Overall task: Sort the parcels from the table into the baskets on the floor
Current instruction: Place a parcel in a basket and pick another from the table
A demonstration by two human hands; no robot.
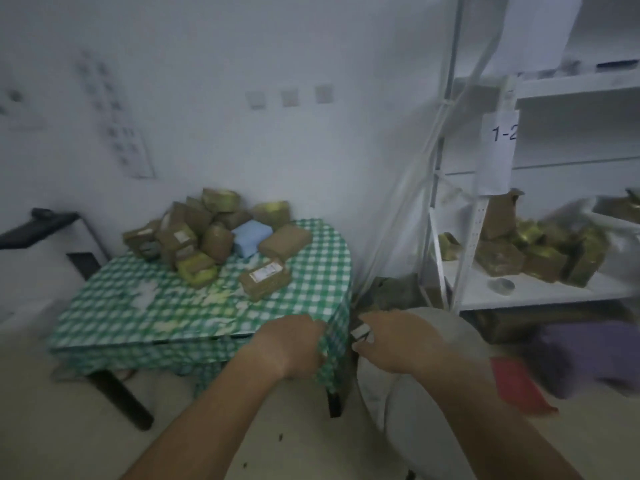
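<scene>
Several brown parcels (194, 233) are piled at the back of a table with a green checked cloth (138, 317). Among them lies a light blue parcel (251, 237). A flat brown parcel with a white label (265, 278) lies apart, nearer the front. My left hand (294, 344) is at the table's front right corner with curled fingers, and what it holds is hidden. My right hand (391, 341) is beside it and pinches a small white-and-dark item (362, 333). Below my right hand is a grey rounded container (436, 341) on the floor.
A white shelf unit (519, 289) on the right holds more brown and gold parcels (540, 251) and a paper tag reading "1-2". A red object (519, 386) and a purple one (588, 355) lie on the floor. A dark stand (38, 226) is at the left.
</scene>
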